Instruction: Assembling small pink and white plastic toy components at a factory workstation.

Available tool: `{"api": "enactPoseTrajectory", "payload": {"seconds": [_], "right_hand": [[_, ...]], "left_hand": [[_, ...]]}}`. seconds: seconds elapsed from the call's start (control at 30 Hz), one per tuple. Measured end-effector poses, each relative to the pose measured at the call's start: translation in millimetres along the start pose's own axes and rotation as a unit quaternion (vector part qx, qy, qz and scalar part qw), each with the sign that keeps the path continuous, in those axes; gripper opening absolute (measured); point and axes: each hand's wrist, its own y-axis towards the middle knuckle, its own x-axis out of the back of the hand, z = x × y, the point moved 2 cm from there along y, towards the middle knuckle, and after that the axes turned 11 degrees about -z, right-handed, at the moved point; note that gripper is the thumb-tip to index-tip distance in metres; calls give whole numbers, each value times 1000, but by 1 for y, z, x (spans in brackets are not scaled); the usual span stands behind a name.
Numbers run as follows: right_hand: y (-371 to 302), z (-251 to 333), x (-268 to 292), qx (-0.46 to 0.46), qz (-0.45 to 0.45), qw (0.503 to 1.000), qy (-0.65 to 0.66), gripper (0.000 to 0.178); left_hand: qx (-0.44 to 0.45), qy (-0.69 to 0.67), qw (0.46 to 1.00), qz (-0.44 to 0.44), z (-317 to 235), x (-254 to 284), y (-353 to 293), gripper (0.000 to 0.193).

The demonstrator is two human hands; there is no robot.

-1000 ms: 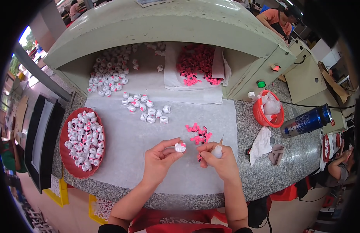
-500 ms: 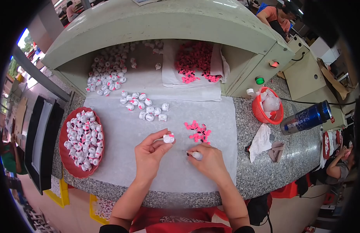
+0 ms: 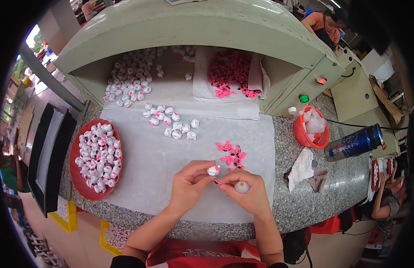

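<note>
Pinched between thumb and fingers of my left hand (image 3: 187, 186) is a small white figurine head (image 3: 213, 170) with a pink patch. My right hand (image 3: 250, 195) is beside it, holding a small pink and black piece (image 3: 218, 182) at the fingertips, just below the head and apart from it. A small whitish bottle (image 3: 241, 186) is tucked in the same hand, its tip facing up. Beyond the right hand, loose pink pieces (image 3: 231, 155), some showing black, lie on the white paper sheet (image 3: 149, 178). Several white heads (image 3: 176, 127) stand farther back to the left.
A red scalloped dish (image 3: 75, 172) heaped with heads stands at left. Under the greenish metal hood (image 3: 198, 27) lie more heads and a pink pile (image 3: 229, 73). At right are a red basket (image 3: 298, 131), a blue bottle (image 3: 354, 143) and rags (image 3: 301, 167). A co-worker (image 3: 325, 27) sits beyond.
My hands have come closer together, the left one shifting right with the head. The piece in my right fingers now shows pink as well as black. The whole view has shifted slightly.
</note>
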Motion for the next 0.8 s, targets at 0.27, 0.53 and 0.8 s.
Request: {"api": "enactPoseTrajectory", "payload": {"seconds": [0.27, 0.53, 0.8], "right_hand": [[-3, -2, 4, -16, -83, 996, -22, 12], [-1, -2, 2, 13, -93, 996, -10, 15], [-1, -2, 3, 61, -65, 996, -5, 16]], "left_hand": [[-82, 41, 995, 40, -2, -13, -5, 32], [-48, -29, 996, 76, 3, -6, -2, 33], [-143, 63, 987, 33, -4, -17, -14, 29]]}}
